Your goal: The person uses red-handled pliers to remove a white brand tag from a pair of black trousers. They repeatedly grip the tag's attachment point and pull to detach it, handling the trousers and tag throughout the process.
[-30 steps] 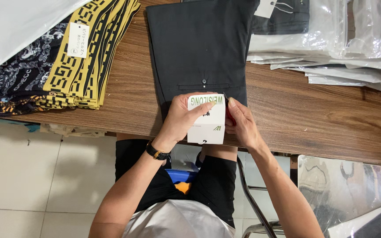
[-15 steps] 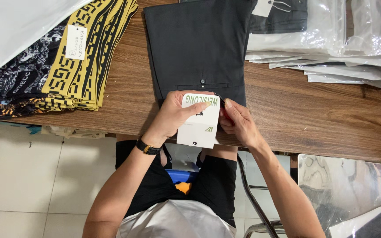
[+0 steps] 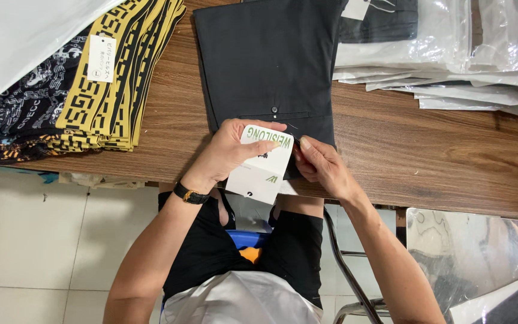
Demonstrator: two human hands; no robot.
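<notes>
The tag point(image 3: 263, 165) has slid lower off the trousers point(image 3: 271, 66); with my left hand point(image 3: 229, 153) gripping it and my right hand point(image 3: 322, 168) pinching its edge, I'd hold it flat

Tag point(image 3: 265, 165): white card, smooth, slightly glossy.
Trousers point(image 3: 271, 60): dark cloth, matt, fine weave, small shiny button.
Counter point(image 3: 439, 156): brown wood, grained, low sheen.
Bags point(image 3: 451, 54), far right: clear plastic, glossy, crinkled.
Fabric stack point(image 3: 109, 90), far left: printed cloth, matt.
Watch point(image 3: 190, 195): black strap, gold metal.

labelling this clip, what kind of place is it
Probably a garment packing or tagging bench: folded dark trousers getting a white card tag, clear-bagged clothes stacked on a wooden table, patterned folded fabric beside.
</notes>
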